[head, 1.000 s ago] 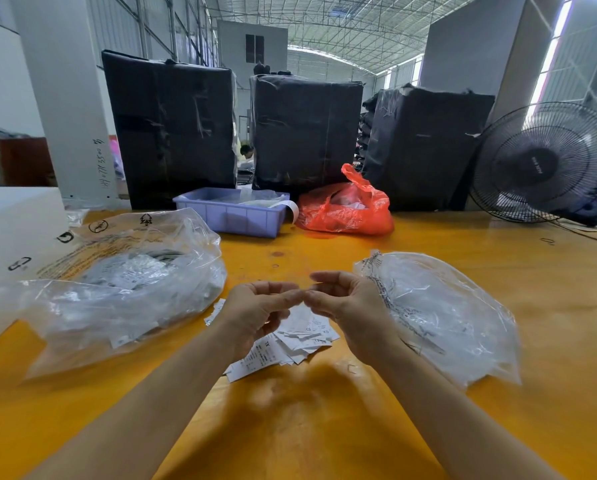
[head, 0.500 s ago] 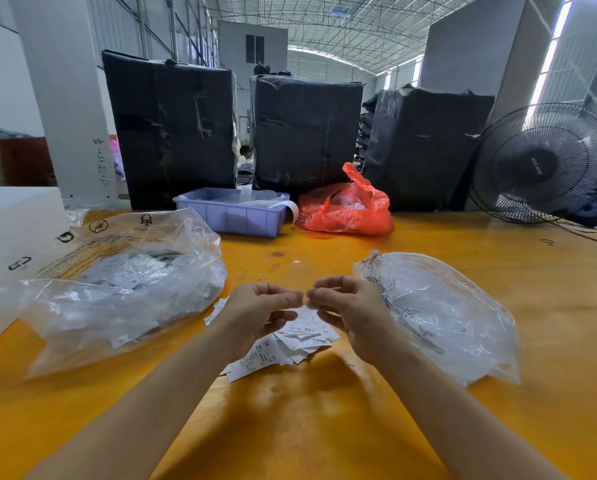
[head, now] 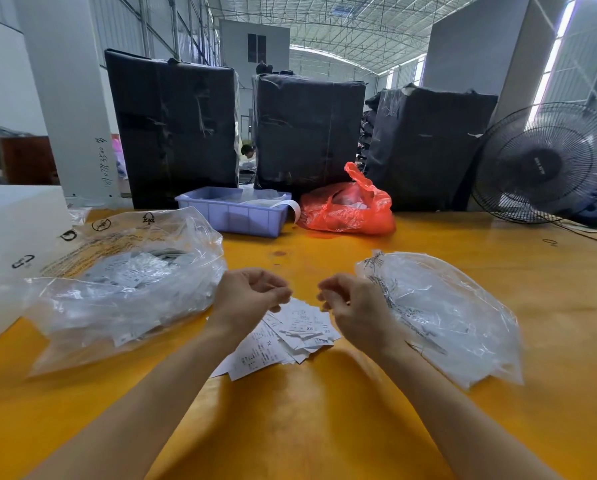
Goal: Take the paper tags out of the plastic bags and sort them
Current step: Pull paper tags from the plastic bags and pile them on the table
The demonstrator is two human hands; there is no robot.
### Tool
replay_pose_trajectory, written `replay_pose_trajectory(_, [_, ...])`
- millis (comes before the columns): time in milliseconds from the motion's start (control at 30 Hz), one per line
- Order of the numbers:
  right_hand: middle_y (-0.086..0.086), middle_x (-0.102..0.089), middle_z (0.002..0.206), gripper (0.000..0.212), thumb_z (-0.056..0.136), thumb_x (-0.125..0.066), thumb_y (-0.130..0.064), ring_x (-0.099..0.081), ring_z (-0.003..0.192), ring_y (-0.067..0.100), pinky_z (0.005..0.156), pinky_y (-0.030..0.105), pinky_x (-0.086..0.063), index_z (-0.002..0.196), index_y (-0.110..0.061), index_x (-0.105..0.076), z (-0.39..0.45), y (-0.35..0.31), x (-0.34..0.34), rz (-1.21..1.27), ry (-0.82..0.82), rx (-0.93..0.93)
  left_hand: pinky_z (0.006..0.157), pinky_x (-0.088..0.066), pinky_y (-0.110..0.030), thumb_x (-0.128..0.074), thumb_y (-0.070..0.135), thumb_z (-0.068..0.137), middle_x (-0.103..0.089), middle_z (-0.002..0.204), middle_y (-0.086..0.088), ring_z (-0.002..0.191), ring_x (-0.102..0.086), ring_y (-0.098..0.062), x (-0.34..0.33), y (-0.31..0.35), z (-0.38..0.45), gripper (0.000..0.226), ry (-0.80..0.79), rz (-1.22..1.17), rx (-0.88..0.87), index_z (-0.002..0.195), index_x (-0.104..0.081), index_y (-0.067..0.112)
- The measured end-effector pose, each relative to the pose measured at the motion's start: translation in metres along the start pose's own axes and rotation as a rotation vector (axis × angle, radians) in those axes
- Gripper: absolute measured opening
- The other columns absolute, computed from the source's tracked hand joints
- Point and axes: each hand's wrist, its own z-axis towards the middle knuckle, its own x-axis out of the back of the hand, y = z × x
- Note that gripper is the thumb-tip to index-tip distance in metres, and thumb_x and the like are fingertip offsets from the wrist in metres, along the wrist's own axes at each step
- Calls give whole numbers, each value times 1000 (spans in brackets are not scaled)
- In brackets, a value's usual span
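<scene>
A yellow table (head: 325, 427) is filling the lower view, and three black wrapped bales (head: 172, 126) are standing along its far edge, with a black fan (head: 543, 164) sitting at the far right. On the left of the table, a big clear plastic bag (head: 124, 282) is lying bulging, with white tags showing through its film and black symbols printed near its far edge. On the right, a flatter clear bag (head: 442, 313) is lying, crumpled and nearly see-through, with black print running along its near-left side. Behind them, an orange-red bag (head: 349, 209) is slumping beside a lilac plastic tray (head: 234, 213).

Between the two clear bags, a loose pile of paper tags (head: 290, 337) is lying on the table, just below and between the two hands. The tags are white slips with small black print, overlapping at mixed angles; "XS" is reading on one.

The left hand (head: 248, 296) is hovering over the pile's left edge, fingers curled inward with thumb and fingertips meeting. The right hand (head: 356, 306) is hovering over the pile's right edge, just touching the flatter bag's near side, curled the same way. Whether either is pinching something small is not clear. The two hands are sitting apart, with a gap between their fingertips.
</scene>
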Motion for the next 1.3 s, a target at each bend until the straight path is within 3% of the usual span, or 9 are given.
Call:
replay_pose_trajectory(233, [2, -48, 140, 48, 94, -50, -41, -31, 133, 17, 107, 26, -26, 137, -19, -46, -8, 13, -23, -360, -475, 14, 46, -45, -10, -68, -9, 78, -72, 79, -12, 51, -66, -10, 0, -3, 1, 18, -1, -127, 146, 90, -64, 4])
replay_pose_trajectory(367, [3, -62, 120, 34, 97, -46, -36, -49, 116, 24, 98, 33, -36, 112, -13, -66, -7, 8, -14, -401, -367, 76, 49, -50, -15, -64, -16, 78, -69, 84, -18, 53, -67, -17, 1, -2, 0, 21, 10, -183, 167, 88, -62, 1])
replay_pose_trajectory(433, [3, -61, 121, 27, 98, -45, -24, -50, 113, 25, 93, 36, -40, 116, -14, -62, -4, 6, -9, -425, -290, 84, 49, -51, -17, -66, -14, 77, -68, 83, -19, 51, -67, -18, 1, -2, 1, 18, 22, -219, 172, 86, -62, 1])
replay_pose_trajectory(567, [-5, -40, 145, 69, 83, -56, 2, -36, 130, 19, 106, 35, -35, 140, -33, -39, -6, 9, -5, -522, -481, 159, 48, -52, -19, -65, 1, 85, -68, 75, -16, 51, -68, -20, 0, -3, 2, 5, 33, -277, 178, 82, -61, 0])
replay_pose_trajectory(667, [-2, -38, 141, 68, 85, -57, -6, -34, 127, 19, 100, 37, -35, 140, -42, -37, -6, 13, -6, -583, -586, 207, 50, -49, -20, -62, 15, 90, -71, 66, -4, 53, -69, -16, -2, -4, 3, 15, 47, -235, 195, 79, -63, 5])
replay_pose_trajectory(833, [0, -49, 118, 41, 92, -53, -12, -43, 114, 21, 81, 31, -30, 125, -36, -55, -1, 15, -4, -646, -485, 239, 60, -45, -23, -63, 23, 90, -71, 68, 4, 61, -66, -10, -4, -5, 4, 17, 66, -175, 241, 77, -67, 13])
replay_pose_trajectory(1000, [-12, -23, 152, 74, 82, -52, 2, -18, 139, 11, 102, 44, -28, 140, -39, -32, -4, 14, -4, -632, -585, 265, 60, -46, -22, -69, 23, 84, -67, 77, 0, 67, -55, -13, -3, -5, 4, 11, 62, -181, 282, 84, -68, 12])
replay_pose_trajectory(1200, [-6, -48, 123, 42, 90, -57, -11, -31, 120, 18, 97, 41, -36, 124, -34, -51, -2, 11, -5, -561, -565, 230, 59, -46, -21, -74, 13, 79, -70, 68, 1, 61, -55, -11, -3, -4, 2, 7, 16, -213, 285, 82, -68, 11])
replay_pose_trajectory(1300, [-9, -42, 137, 43, 92, -53, -9, -27, 129, 15, 103, 43, -34, 130, -30, -48, -2, 11, -5, -484, -585, 184, 53, -44, -18, -74, 11, 77, -71, 63, 1, 57, -56, -9, -2, -4, 2, 8, 8, -228, 264, 80, -68, 9])
